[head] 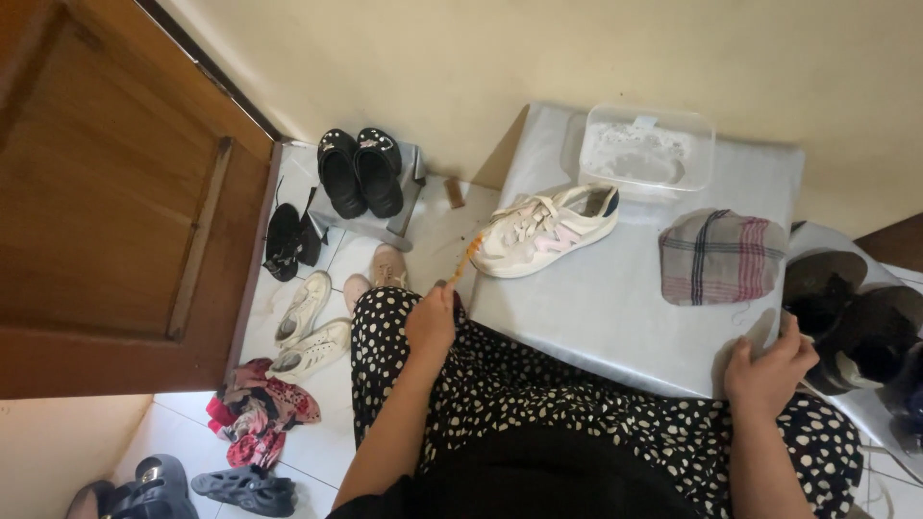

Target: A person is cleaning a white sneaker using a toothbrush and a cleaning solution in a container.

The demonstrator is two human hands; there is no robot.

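Observation:
A white sneaker point(546, 229) with pink accents lies on its side on a grey table point(615, 317). My left hand point(431, 317) is shut on a small orange-handled brush point(464, 259), whose tip is close to the sneaker's toe. My right hand point(769, 370) grips the near right edge of the table, beside a thin whitish object I cannot identify. A folded plaid cloth point(721, 256) rests on the table to the right of the sneaker. A clear plastic container point(648, 146) stands at the table's far edge.
Black clogs point(361, 171) sit on a small stand by the wall. White sneakers point(308, 327), black shoes point(288, 240), a crumpled red cloth point(255, 413) and dark sandals point(245, 488) lie on the tiled floor. A wooden door point(115, 192) is at left. Dark shoes point(856, 327) sit at right.

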